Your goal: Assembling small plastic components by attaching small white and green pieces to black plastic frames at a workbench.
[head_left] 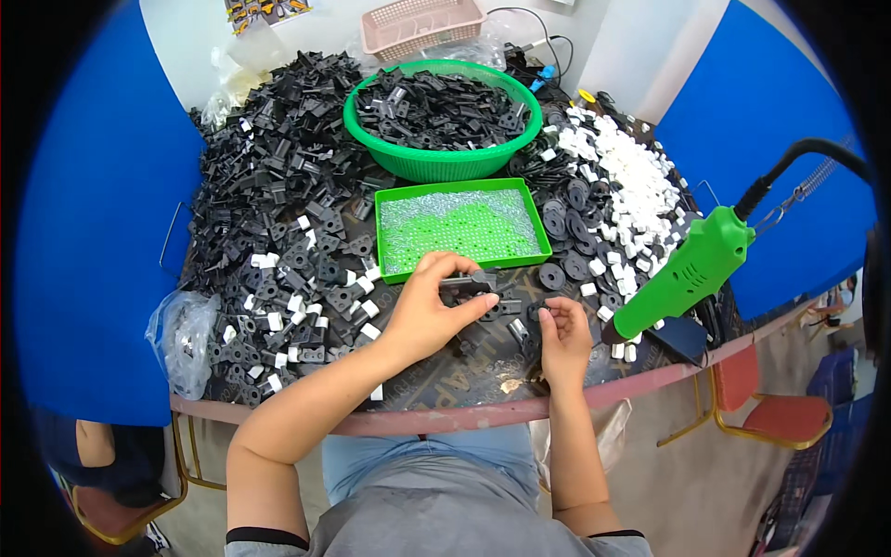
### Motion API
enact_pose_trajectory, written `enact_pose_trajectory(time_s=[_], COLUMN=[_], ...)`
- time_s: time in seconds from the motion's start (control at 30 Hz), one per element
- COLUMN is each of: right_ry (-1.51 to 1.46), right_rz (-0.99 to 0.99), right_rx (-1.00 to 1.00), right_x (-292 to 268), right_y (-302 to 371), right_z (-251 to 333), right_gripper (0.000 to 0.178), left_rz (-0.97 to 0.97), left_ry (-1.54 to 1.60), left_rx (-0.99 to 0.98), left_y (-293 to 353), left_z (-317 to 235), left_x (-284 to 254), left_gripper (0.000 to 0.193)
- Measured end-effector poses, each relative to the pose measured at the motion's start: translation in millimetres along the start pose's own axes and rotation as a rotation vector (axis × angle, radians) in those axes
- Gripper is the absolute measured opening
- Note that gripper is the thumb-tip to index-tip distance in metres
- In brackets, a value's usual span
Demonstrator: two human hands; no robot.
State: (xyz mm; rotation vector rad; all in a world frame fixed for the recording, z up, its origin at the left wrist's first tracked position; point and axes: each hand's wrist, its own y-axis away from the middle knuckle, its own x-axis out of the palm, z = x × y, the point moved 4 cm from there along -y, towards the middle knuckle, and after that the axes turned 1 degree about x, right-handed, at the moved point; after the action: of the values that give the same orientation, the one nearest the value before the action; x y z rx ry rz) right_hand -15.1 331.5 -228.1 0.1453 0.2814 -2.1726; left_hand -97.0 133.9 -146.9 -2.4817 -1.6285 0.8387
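My left hand (422,320) is closed on a black plastic part (470,284), held between thumb and fingers just in front of the green tray (393,276). My right hand (566,348) pinches a small black piece (535,310), mostly covered by its fingertips, a little to the right of that part. On the dark tabletop between the hands lies another black plastic part (520,332). Small silvery pieces (427,206), apparently screws, cover much of the tray's floor.
A green basket (436,167) full of black parts stands behind the tray. Loose black parts (269,167) heap up at left; white pieces (640,190) and black discs (554,223) lie at right. A green electric screwdriver (682,274) hangs at right. Blue panels (102,213) flank the table.
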Motion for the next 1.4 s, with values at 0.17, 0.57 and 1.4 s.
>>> enact_pose_trajectory(time_s=[0.17, 0.57, 1.4], right_ry=[-0.146, 0.11, -0.312], right_rz=[-0.006, -0.007, 0.354], right_rx=[-0.051, -0.22, -0.28], right_x=[-3.3, -2.7, 20.9], right_y=[2.6, 11.0, 67.9], right_z=[7.2, 33.1, 67.6], right_gripper=[0.017, 0.041, 0.039], left_rz=[0.014, 0.224, -0.057], left_ry=[0.063, -0.156, 0.536], left_rx=[-0.184, -0.045, -0.137], left_y=[-4.5, 10.5, 82.7], left_z=[10.5, -8.1, -22.1], left_x=[16.7, -5.0, 34.3], left_gripper=[0.042, 0.046, 0.057])
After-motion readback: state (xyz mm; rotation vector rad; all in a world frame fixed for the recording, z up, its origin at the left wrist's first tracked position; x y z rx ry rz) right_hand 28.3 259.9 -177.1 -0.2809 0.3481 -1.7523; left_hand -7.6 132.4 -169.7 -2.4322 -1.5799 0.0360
